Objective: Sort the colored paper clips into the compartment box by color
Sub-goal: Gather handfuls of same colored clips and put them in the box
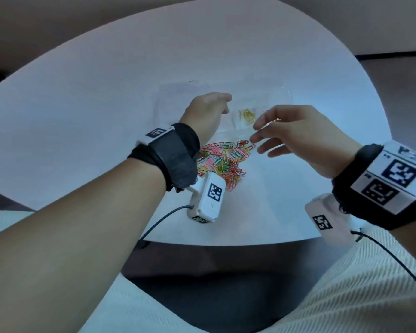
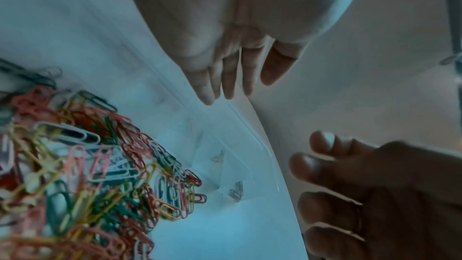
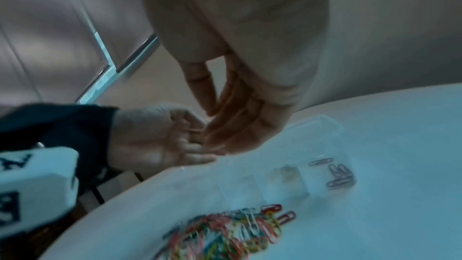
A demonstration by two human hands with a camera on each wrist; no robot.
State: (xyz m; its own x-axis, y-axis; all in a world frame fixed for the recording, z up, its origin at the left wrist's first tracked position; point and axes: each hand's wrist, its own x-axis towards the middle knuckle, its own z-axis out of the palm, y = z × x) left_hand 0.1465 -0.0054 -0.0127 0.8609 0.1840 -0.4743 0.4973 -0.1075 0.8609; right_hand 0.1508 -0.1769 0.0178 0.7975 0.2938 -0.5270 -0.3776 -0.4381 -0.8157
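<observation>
A heap of mixed coloured paper clips (image 1: 223, 162) lies on the white table, just in front of a clear compartment box (image 1: 269, 97). One compartment holds yellow clips (image 1: 246, 115); the right wrist view shows dark clips (image 3: 337, 175) in the compartment beside it. My left hand (image 1: 211, 106) hovers over the box's left part, fingers (image 2: 225, 82) straight and together, holding nothing. My right hand (image 1: 274, 135) hangs over the box's right side with fingers loosely spread toward the left hand. Between thumb and fingers (image 3: 225, 126) I see no clip.
The round white table (image 1: 94, 104) has bare surface to the left, right and behind the box. Its near edge runs just below my wrists. Cables trail from the wrist cameras (image 1: 207, 200) toward my lap.
</observation>
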